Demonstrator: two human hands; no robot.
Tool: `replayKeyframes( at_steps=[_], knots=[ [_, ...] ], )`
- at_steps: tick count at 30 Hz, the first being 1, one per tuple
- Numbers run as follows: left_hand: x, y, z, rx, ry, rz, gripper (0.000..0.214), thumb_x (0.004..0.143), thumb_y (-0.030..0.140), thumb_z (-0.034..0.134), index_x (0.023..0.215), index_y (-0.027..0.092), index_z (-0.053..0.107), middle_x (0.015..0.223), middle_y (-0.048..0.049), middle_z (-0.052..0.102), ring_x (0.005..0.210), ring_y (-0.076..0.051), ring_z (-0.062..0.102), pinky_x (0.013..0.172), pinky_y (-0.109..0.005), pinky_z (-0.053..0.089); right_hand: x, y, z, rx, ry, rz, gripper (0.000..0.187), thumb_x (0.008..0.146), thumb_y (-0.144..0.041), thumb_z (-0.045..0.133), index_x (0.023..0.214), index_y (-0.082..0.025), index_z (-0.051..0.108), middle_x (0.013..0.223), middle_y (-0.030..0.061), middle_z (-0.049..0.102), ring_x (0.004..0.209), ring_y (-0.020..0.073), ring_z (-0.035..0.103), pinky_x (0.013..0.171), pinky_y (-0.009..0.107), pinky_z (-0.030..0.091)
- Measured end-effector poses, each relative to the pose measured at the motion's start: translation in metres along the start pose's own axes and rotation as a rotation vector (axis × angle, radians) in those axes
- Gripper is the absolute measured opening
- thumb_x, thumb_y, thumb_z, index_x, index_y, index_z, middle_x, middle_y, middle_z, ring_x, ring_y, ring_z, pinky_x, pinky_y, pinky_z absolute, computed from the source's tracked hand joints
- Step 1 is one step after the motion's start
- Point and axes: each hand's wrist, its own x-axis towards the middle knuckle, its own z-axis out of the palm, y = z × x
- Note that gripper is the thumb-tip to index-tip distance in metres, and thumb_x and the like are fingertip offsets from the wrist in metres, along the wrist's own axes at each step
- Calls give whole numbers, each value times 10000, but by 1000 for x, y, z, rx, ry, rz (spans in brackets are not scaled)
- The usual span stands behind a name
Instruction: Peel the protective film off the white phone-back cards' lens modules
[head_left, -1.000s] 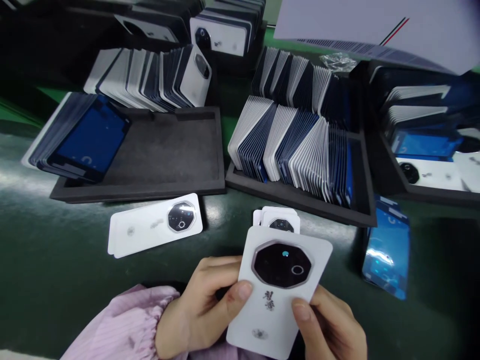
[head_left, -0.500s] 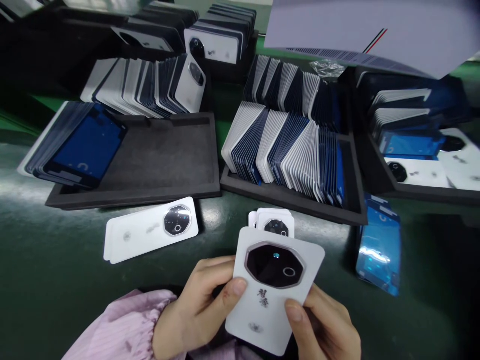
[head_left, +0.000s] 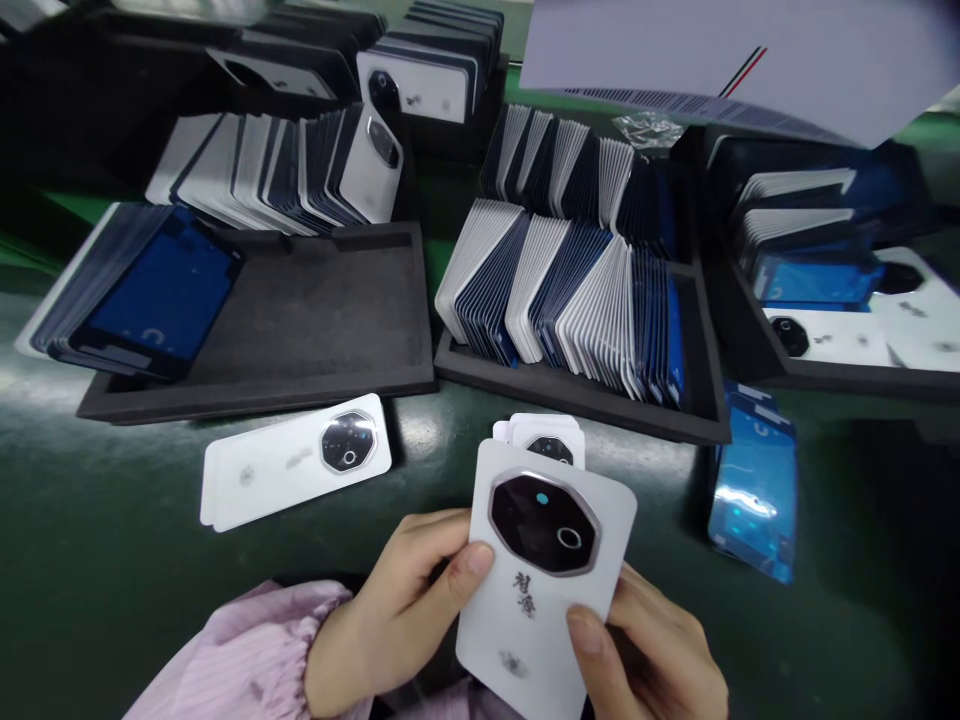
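Observation:
Between my hands is a white phone back cover (head_left: 495,610), with a dark octagonal camera area at its top and dark printed characters below. My left hand (head_left: 397,605) grips its left edge, thumb on the front face. My right hand (head_left: 660,650) pinches the right edge low down, its thumb also on the front; the fingers behind are partly hidden. Just beyond the held cover, a small pile of white covers (head_left: 551,432) lies on the table, partly hidden by it. To the left rests another pair of overlapping white covers (head_left: 270,467).
A black foam tray (head_left: 322,320) at left has blue-faced covers (head_left: 169,290) leaning in it. Another foam tray (head_left: 577,385) holds rows of white and dark blue covers (head_left: 555,290). Blue-filmed panels (head_left: 754,485) lie at right. A pale printed sheet (head_left: 660,50) overhangs the back.
The held cover has tilted slightly and its top edge sits a little farther left. Both hands keep their grip. The whole scene has shifted slightly left in view.

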Motion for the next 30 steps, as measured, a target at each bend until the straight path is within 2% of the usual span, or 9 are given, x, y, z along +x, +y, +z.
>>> replayKeyframes(
  at_steps=[5,13,19,23,27,30],
  knots=[
    [-3,-3,1,4,-44,-66,405,1120,345,441,737,216,414,635,72,350,530,-91,333,489,-229,263,-2,2,-1,-32,18,-52,228,878,-5,598,879,-233,598,694,2,699,600,142,635,519,243,484],
    [-3,-4,1,18,-48,-104,424,1114,358,447,718,214,402,619,80,316,512,-83,305,469,-229,234,-3,1,-1,-25,36,-30,219,882,-19,607,841,-233,587,677,0,671,579,142,619,502,244,471],
    [-3,-4,3,-15,-46,-77,446,1117,365,446,700,210,402,603,79,322,494,-76,306,448,-215,226,-4,2,-2,-9,29,105,185,965,-100,587,864,-249,632,712,-22,700,594,126,662,485,215,445],
    [-3,-3,3,-40,-27,-30,439,1114,349,467,705,215,382,602,79,310,490,-71,295,438,-199,215,-3,0,-1,5,49,144,189,997,-157,598,847,-254,659,700,-29,704,592,124,657,517,209,465],
    [-1,-2,4,-41,-1,40,443,1108,315,467,699,226,323,608,74,283,494,-79,281,455,-211,230,0,0,3,115,78,239,241,1019,-208,591,790,-241,661,710,-11,701,573,129,631,484,203,454],
    [0,-1,6,-41,-12,107,408,1096,281,460,713,232,326,615,68,303,502,-89,310,485,-229,261,1,-2,7,234,144,339,222,1025,-254,590,863,-254,741,751,13,721,598,160,650,545,233,524]
  ],
)
